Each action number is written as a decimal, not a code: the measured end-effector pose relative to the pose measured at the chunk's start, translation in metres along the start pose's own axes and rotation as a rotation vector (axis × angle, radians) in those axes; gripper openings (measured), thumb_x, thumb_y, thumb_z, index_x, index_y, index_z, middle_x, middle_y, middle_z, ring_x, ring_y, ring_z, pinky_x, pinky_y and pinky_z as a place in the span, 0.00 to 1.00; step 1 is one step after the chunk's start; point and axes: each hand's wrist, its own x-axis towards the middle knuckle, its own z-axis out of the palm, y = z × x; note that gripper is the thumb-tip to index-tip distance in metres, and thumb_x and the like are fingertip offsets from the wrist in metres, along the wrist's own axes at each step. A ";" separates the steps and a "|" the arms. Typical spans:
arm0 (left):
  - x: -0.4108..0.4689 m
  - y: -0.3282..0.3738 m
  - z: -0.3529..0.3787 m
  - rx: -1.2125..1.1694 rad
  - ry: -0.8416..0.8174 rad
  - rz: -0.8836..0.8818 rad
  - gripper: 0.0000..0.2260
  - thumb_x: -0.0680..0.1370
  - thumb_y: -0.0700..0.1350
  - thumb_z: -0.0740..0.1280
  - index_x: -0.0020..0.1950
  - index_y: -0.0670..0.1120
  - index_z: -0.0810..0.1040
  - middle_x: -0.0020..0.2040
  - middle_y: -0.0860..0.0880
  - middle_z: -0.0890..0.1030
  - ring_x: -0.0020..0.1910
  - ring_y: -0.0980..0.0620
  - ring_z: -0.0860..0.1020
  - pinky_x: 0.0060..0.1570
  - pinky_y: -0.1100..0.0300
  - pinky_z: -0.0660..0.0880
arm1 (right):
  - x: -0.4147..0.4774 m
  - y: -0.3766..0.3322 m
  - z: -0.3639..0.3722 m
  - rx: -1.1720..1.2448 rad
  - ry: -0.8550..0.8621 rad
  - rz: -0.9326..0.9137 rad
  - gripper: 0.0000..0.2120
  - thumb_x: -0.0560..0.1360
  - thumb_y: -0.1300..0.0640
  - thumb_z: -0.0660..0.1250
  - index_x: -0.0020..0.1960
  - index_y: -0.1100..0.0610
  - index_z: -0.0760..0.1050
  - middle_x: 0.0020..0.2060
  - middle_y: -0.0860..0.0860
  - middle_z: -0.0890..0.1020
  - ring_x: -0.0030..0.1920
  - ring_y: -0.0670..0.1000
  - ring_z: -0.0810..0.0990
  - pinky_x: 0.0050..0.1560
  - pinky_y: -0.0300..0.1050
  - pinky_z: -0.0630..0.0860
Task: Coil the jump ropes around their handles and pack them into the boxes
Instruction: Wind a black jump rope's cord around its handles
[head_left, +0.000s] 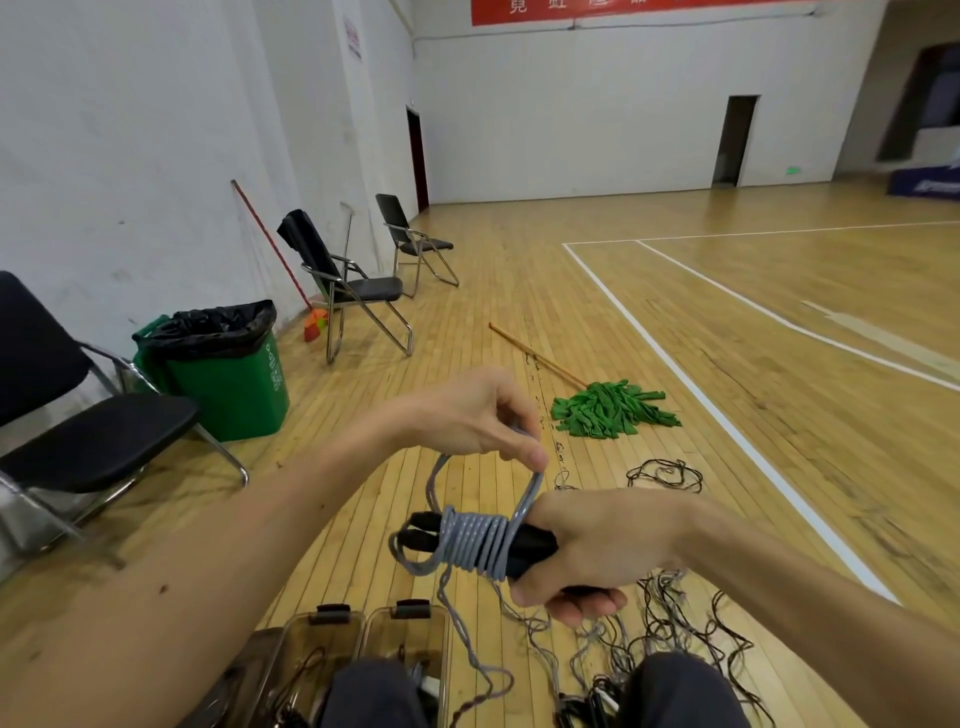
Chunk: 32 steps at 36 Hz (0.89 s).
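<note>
At the bottom of the frame your knees (680, 691) flank two clear plastic boxes (363, 644) standing side by side on the wooden floor (519, 291), with rope ends and dark handles inside. To the lower right, loose jump ropes (670, 613) lie tangled on the floor.

Just above, in the centre, your right hand (597, 551) is closed around a pair of black handles (524, 545) held level, its fingers curled underneath. A grey rope (475, 540) is wound around the handles in tight turns side by side. Your left hand (478, 415), above it, pinches the free run of that rope between thumb and fingers, and the rope rises taut from the coil to that pinch.

Farther off, right of centre, a green mop (613, 408) lies flat on the floor. At the left stand a green bin (228, 379) with a black liner and black folding chairs (358, 286) along a white wall (130, 130).
</note>
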 end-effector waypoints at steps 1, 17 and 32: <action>-0.002 -0.002 0.001 -0.038 0.002 0.005 0.05 0.76 0.46 0.74 0.42 0.45 0.84 0.35 0.46 0.81 0.35 0.54 0.75 0.36 0.62 0.72 | -0.002 0.000 0.000 0.020 0.003 -0.025 0.09 0.82 0.61 0.65 0.43 0.54 0.72 0.32 0.52 0.78 0.26 0.47 0.72 0.28 0.39 0.70; -0.025 -0.032 0.022 -0.335 0.207 -0.130 0.18 0.79 0.57 0.62 0.35 0.49 0.77 0.32 0.43 0.68 0.28 0.54 0.63 0.27 0.63 0.60 | 0.010 0.021 -0.009 0.923 0.171 -0.370 0.14 0.76 0.66 0.67 0.61 0.61 0.75 0.35 0.53 0.74 0.36 0.51 0.75 0.37 0.42 0.75; -0.025 -0.031 0.035 -0.490 0.249 -0.208 0.22 0.78 0.63 0.60 0.32 0.49 0.72 0.28 0.49 0.65 0.26 0.52 0.61 0.29 0.57 0.59 | 0.017 0.017 -0.008 0.616 0.603 -0.363 0.13 0.81 0.56 0.64 0.58 0.67 0.72 0.33 0.50 0.75 0.31 0.48 0.72 0.32 0.39 0.68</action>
